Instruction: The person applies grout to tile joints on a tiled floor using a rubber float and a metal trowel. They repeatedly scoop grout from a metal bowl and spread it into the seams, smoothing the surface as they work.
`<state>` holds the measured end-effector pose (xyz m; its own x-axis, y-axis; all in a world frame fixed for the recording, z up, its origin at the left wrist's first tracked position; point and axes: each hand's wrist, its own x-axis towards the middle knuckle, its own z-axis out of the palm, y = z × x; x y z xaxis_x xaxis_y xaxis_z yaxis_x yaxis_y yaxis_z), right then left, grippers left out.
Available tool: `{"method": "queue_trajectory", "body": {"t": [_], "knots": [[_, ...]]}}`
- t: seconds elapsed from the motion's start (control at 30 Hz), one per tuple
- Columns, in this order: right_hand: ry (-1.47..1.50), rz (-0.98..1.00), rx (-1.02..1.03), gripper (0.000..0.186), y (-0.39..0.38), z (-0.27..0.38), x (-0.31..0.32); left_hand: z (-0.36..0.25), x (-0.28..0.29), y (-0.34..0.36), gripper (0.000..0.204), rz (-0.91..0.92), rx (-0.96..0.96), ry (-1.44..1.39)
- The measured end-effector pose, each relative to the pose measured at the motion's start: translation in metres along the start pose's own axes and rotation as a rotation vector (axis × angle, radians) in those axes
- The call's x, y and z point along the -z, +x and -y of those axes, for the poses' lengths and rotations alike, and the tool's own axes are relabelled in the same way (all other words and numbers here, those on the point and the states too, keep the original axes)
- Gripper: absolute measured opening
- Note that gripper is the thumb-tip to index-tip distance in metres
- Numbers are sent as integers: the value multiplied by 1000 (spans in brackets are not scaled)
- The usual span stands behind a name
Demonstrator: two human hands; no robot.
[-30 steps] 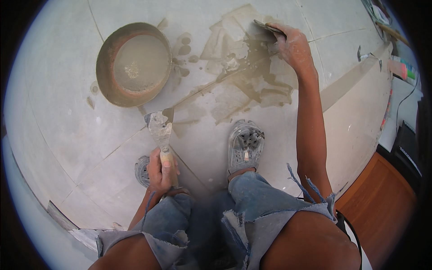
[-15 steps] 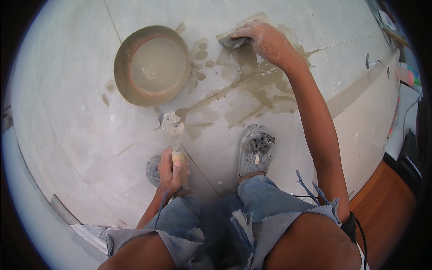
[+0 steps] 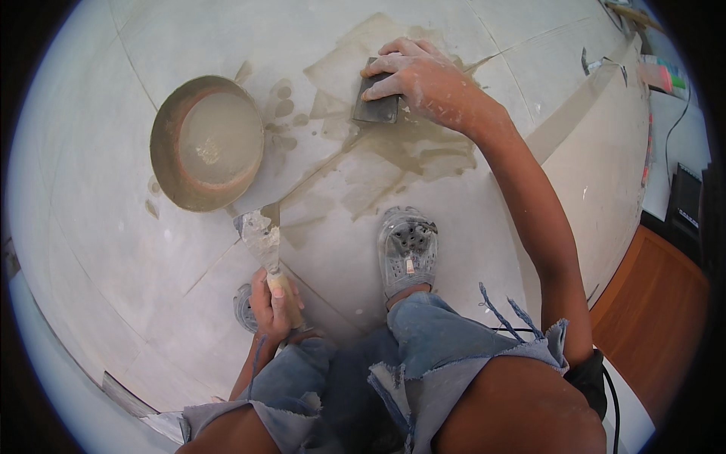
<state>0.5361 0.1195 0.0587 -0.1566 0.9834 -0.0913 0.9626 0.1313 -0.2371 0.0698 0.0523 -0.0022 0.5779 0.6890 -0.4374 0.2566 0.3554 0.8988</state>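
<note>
My left hand is wrapped round the pale handle of a putty knife, held up above the floor. Whitish, crusted residue coats its blade, which points away from me. Farther out and to the right, my right hand grips a dark grey, flexible-looking rectangular pad, with fingers spread over its top. The pad lies on the tiled floor, amid wet grey-green smears along a tile joint. On the left stands a round metal pan holding murky, greyish liquid.
My right shoe, a grey clog, stands just nearer than the smears; my left shoe is partly hidden by my left hand. At the right are a hammer-like tool, a black case and a brown wooden panel.
My right hand has shifted nearer and slightly left with the pad, which now lies flatter and turned lengthwise. The view has shifted; my left hand still holds the putty knife.
</note>
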Motion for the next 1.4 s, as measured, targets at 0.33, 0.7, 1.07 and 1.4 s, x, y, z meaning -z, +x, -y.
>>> {"method": "queue_trajectory", "body": {"t": [0.33, 0.7, 1.07, 1.4], "knots": [[-118, 49, -109, 35, -68, -50, 5, 1, -1, -1, 59, -45, -6, -16], [-1, -78, -352, 50, -126, 81, -34, -4, -3, 0, 61, -44, 14, -16], [-11, -303, -655, 62, -128, 48, -59, 4, -1, -3, 63, -89, 16, -29], [-47, -288, -652, 54, -129, 49, -66, 0, -6, -1, 60, -72, -34, 39]]}}
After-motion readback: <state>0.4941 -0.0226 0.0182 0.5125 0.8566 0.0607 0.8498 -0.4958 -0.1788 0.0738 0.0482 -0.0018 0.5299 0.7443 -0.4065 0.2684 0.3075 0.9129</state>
